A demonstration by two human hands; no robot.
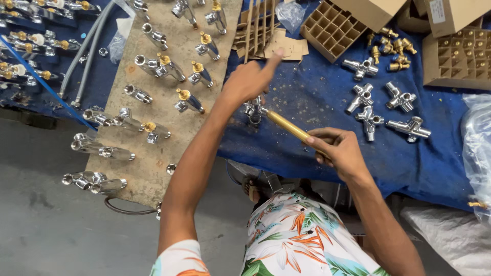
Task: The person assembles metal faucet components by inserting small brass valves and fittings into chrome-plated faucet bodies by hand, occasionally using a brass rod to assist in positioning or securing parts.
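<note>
Your left hand (pixel 249 82) closes around a chrome valve body (pixel 254 110) near the middle of the view, over the edge of the blue cloth (pixel 317 102) that covers the desk. The fingers are wrapped tight on it, and the index finger sticks out straight toward 1 o'clock.

Your right hand (pixel 338 152) sits at 4 o'clock from the valve. Its fingers are curled shut around the end of a brass-coloured tool handle (pixel 288 126). The handle's long axis runs from your right hand up toward 10 o'clock, and its far tip meets the valve body in your left hand. How the tip sits in the valve is hidden by your left hand.

At 3 o'clock from the valve, four chrome T-shaped fittings (pixel 369 97) lie loose on the blue cloth, well apart from your hands. Small brass parts (pixel 389 48) lie at 1 o'clock beside a cardboard divider tray (pixel 332 28). At 9 o'clock a worn wooden board (pixel 148 153) carries rows of chrome valves with brass tops (pixel 164 66), most with their long axes running from 10 to 4 o'clock.
</note>
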